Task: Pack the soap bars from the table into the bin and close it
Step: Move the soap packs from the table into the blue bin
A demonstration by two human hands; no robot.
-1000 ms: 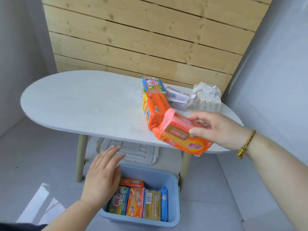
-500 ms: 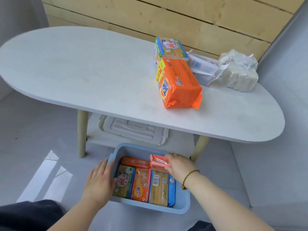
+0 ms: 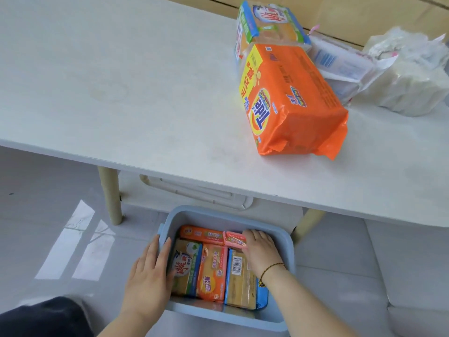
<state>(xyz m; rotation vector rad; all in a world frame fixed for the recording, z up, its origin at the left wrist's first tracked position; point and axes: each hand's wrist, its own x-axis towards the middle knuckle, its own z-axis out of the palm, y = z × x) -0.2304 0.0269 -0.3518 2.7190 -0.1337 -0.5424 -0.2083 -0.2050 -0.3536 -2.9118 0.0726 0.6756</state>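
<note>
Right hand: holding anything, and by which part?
Right hand grips the pink soap pack by its right end, down in the blue bin.

Right hand covers pink soap bar's right end; white wrapped bundle cut off at frame edge, far above it.

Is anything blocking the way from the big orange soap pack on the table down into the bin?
Nothing visible does. The orange soap pack lies free on the table, and the bin on the floor is open, without a lid.
</note>
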